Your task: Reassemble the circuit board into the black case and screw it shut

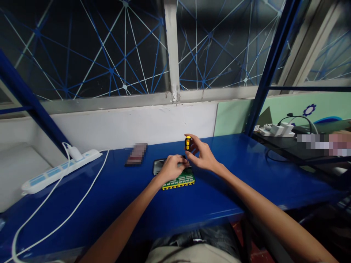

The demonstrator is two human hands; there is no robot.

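Note:
A green circuit board (181,180) with a yellow front edge lies on the blue table (233,190). My left hand (170,167) rests on top of the board, fingers curled down over it and over a dark flat device (157,166) behind it. My right hand (201,153) is just right of the board, fingers closed around the black and yellow handle of a small screwdriver (188,143), held upright over the board's far end. The tool's tip is hidden behind my fingers.
A white power strip (59,170) with a plugged charger and white cables lies at the left. A small blurred object (136,153) sits behind the board. A white wall and windows back the table; a blue post (270,69) and a side shelf with adapters (278,129) stand right.

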